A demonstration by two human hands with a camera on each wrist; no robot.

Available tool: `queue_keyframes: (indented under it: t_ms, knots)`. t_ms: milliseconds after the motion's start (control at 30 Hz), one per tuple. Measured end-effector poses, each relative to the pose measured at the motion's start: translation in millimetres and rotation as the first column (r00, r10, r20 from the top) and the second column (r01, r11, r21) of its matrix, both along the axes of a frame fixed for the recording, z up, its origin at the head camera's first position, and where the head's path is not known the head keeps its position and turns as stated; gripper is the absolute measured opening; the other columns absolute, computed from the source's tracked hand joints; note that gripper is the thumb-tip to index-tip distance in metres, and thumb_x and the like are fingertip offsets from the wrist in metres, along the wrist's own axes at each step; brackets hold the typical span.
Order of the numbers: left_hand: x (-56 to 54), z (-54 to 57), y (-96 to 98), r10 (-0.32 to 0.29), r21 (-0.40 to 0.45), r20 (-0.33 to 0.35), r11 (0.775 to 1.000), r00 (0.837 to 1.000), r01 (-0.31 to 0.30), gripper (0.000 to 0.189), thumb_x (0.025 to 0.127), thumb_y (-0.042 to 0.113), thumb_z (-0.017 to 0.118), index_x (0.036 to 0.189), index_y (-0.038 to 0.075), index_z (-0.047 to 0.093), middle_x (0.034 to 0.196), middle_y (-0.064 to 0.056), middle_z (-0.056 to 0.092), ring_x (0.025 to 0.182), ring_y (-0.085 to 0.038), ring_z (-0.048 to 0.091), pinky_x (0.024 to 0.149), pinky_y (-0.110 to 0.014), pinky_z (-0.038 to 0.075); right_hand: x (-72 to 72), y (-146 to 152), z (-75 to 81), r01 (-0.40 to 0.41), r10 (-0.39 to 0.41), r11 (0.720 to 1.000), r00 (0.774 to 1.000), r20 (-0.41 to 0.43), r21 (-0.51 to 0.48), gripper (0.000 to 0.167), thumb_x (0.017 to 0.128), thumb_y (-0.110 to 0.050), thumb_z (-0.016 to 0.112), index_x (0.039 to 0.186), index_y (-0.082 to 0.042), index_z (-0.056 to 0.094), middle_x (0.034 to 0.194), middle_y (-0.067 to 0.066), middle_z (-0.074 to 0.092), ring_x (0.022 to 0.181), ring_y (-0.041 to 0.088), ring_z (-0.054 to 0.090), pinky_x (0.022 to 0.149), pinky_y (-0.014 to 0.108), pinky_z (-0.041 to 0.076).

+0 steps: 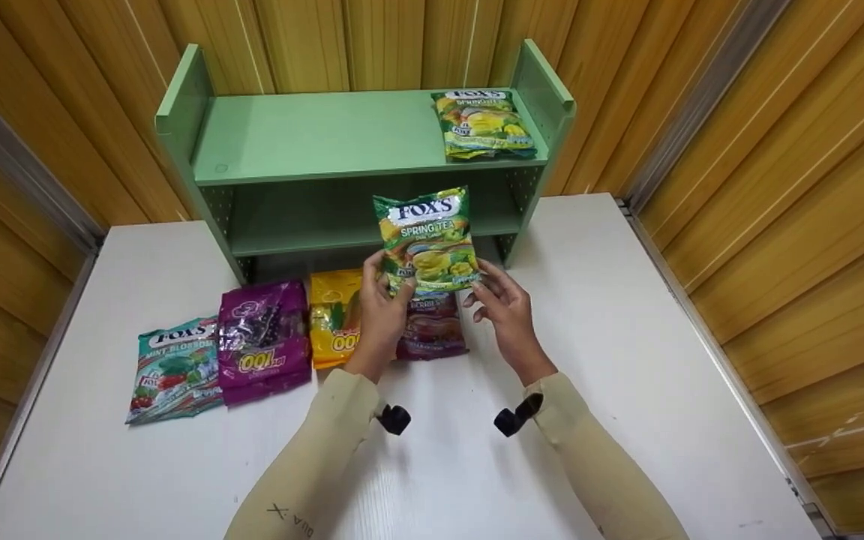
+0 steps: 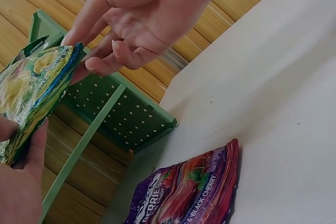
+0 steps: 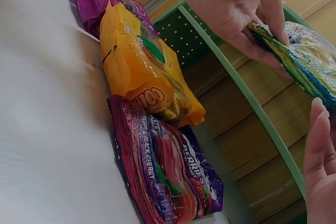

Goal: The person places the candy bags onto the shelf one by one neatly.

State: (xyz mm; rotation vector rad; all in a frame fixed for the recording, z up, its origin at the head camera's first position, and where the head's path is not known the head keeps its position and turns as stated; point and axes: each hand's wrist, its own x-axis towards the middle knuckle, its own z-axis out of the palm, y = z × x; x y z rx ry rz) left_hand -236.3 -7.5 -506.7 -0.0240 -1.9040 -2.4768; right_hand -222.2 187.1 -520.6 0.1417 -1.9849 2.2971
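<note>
Bag [image 1: 430, 244] looked light, pliant, slick, best gripped low; left hand [image 1: 384, 311] pinched it; right hand [image 1: 508, 311], fingers loose, touched it.

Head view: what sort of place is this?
Probably a staged mock-shop booth: wood-look panels back and flank a white table with a green shelf unit; the held Fox's Spring Tea bag matches one shelved.

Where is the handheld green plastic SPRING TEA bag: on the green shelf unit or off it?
Off. The left hand holds the green plastic bag clear of the green shelf unit; the right hand touches the bag's corner.
</note>
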Motion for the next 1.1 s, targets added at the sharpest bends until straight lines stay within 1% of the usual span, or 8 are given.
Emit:
queue_keyframes:
  t_ms: [100, 167, 367, 533, 667, 833, 967, 1100]
  knots:
    - [0.6, 3.1, -4.3, 0.009, -0.005, -0.010, 1.000, 1.000, -0.009, 0.051, 0.095, 0.010, 0.060, 0.132, 0.038, 0.039, 0.133, 0.001, 0.057, 0.118, -0.021, 0.061, 0.103, -0.043, 0.049, 3.6, -2.9, 4.9, -0.015, 0.016, 1.000, 0.999, -0.034, 0.021, 0.041, 0.097, -0.017, 0.058, 0.138, -0.015, 0.051, 0.125, 0.010, 0.060, 0.087, 0.027, 0.062, 0.058, 0.026, 0.050]
    - [0.5, 5.5, -6.9, 0.018, -0.007, -0.026, 1.000, 1.000, -0.018, 0.050, 0.095, 0.010, 0.059, 0.133, 0.037, 0.039, 0.132, -0.001, 0.057, 0.117, -0.022, 0.061, 0.103, -0.044, 0.049, 6.1, -6.0, 8.9, -0.033, 0.035, 0.999, 0.998, -0.056, 0.041, 0.042, 0.098, -0.014, 0.056, 0.139, -0.014, 0.049, 0.130, 0.009, 0.057, 0.086, 0.024, 0.063, 0.058, 0.025, 0.051]
    - [-1.4, 13.3, -14.0, 0.040, -0.007, -0.091, 0.999, 0.995, -0.041, 0.049, 0.096, 0.011, 0.059, 0.135, 0.031, 0.038, 0.131, -0.004, 0.055, 0.116, -0.021, 0.060, 0.101, -0.037, 0.051, 12.7, -14.2, 20.0, -0.078, 0.086, 0.994, 0.991, -0.099, 0.077, 0.049, 0.097, -0.011, 0.055, 0.144, -0.017, 0.041, 0.141, 0.006, 0.049, 0.086, 0.017, 0.064, 0.060, 0.023, 0.052]
    - [-2.1, 21.6, -19.3, 0.062, -0.009, -0.121, 0.998, 0.991, -0.063, 0.050, 0.096, 0.011, 0.059, 0.136, 0.031, 0.038, 0.131, -0.002, 0.054, 0.116, -0.020, 0.060, 0.099, -0.032, 0.052, 16.8, -17.8, 25.3, -0.106, 0.116, 0.989, 0.989, -0.097, 0.101, 0.053, 0.097, -0.012, 0.055, 0.146, -0.021, 0.037, 0.142, 0.007, 0.045, 0.087, 0.017, 0.065, 0.062, 0.024, 0.054]
    - [-3.2, 26.6, -22.7, 0.072, -0.008, -0.127, 0.997, 0.989, -0.073, 0.051, 0.096, 0.010, 0.059, 0.138, 0.029, 0.037, 0.132, -0.003, 0.053, 0.116, -0.020, 0.059, 0.098, -0.032, 0.053, 18.0, -19.4, 28.6, -0.138, 0.151, 0.983, 0.983, -0.107, 0.120, 0.055, 0.098, -0.012, 0.053, 0.149, -0.020, 0.034, 0.144, 0.009, 0.042, 0.087, 0.016, 0.065, 0.062, 0.025, 0.055]
    - [-4.6, 31.3, -25.8, 0.082, -0.004, -0.137, 0.996, 0.987, -0.084, 0.051, 0.096, 0.009, 0.058, 0.139, 0.027, 0.036, 0.131, -0.004, 0.055, 0.113, -0.020, 0.060, 0.096, -0.033, 0.053, 18.2, -20.9, 33.5, -0.171, 0.187, 0.976, 0.975, -0.116, 0.138, 0.058, 0.098, -0.018, 0.054, 0.151, -0.022, 0.031, 0.150, 0.008, 0.037, 0.089, 0.016, 0.065, 0.062, 0.025, 0.055]
    - [-6.4, 37.7, -27.2, 0.085, 0.004, -0.144, 0.996, 0.986, -0.085, 0.051, 0.096, 0.009, 0.059, 0.138, 0.027, 0.037, 0.127, -0.006, 0.058, 0.112, -0.020, 0.061, 0.096, -0.031, 0.054, 17.7, -22.7, 38.4, -0.173, 0.191, 0.973, 0.975, -0.117, 0.153, 0.060, 0.097, -0.021, 0.055, 0.152, -0.023, 0.029, 0.152, 0.008, 0.034, 0.090, 0.016, 0.064, 0.064, 0.025, 0.055]
    - [-9.5, 44.0, -29.0, 0.089, -0.012, -0.159, 0.996, 0.983, -0.092, 0.050, 0.095, 0.009, 0.059, 0.137, 0.026, 0.038, 0.126, -0.005, 0.058, 0.111, -0.019, 0.062, 0.094, -0.028, 0.054, 15.4, -25.0, 42.0, -0.163, 0.182, 0.973, 0.977, -0.109, 0.164, 0.062, 0.097, -0.019, 0.054, 0.153, -0.023, 0.027, 0.154, 0.009, 0.031, 0.090, 0.016, 0.064, 0.065, 0.025, 0.055]
